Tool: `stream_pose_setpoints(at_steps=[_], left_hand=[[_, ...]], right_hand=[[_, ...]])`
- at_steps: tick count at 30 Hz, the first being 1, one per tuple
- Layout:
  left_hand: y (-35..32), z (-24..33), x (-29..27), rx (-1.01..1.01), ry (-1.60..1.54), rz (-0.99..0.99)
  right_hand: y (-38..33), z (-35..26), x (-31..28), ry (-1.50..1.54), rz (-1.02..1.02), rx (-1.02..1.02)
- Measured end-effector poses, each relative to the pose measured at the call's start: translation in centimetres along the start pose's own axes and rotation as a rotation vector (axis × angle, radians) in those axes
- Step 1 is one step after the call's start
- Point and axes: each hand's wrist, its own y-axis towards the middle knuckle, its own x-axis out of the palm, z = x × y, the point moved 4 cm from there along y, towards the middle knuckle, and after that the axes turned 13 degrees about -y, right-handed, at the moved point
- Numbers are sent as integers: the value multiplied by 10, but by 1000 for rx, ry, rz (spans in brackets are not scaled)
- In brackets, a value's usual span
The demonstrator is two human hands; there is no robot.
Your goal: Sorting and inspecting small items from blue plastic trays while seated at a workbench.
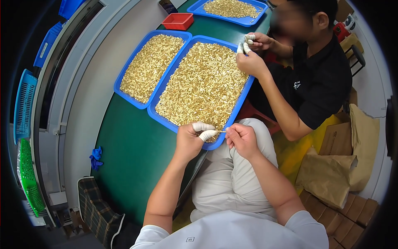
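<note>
Over the near edge of a large blue tray (pixel 243 99), my two hands meet fingertip to fingertip. My left hand (pixel 187 142) is closed, with white finger covers on its thumb and forefinger. It pinches one end of a thin gold-coloured piece (pixel 221 131). Bare-fingered, my right hand (pixel 245 142) pinches the other end of that piece. The piece's exact kind is too small to make out. Beneath and beyond my hands, the tray holds a thick layer of small gold-coloured metal parts (pixel 203 83).
A second blue tray (pixel 117 85) of similar parts adjoins on the left. A red bin (pixel 177 21) and another blue tray (pixel 198 13) stand farther back on the green table (pixel 124 149). A co-worker (pixel 319 79) sits at right, hands near the large tray. Blue gloves (pixel 96 158) lie left.
</note>
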Motion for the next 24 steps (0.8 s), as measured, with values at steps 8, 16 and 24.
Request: stream_pose_setpoints(at_steps=[8,16,24], left_hand=[[-2,4,7,28,3,10],[-6,9,8,231,220,-53],[-7,6,-2,283,136,36]], right_hand=[[0,0,0,-4,-12,1],[-1,3,-1,30,-61,33],[0,1,-1,85,-15,24]])
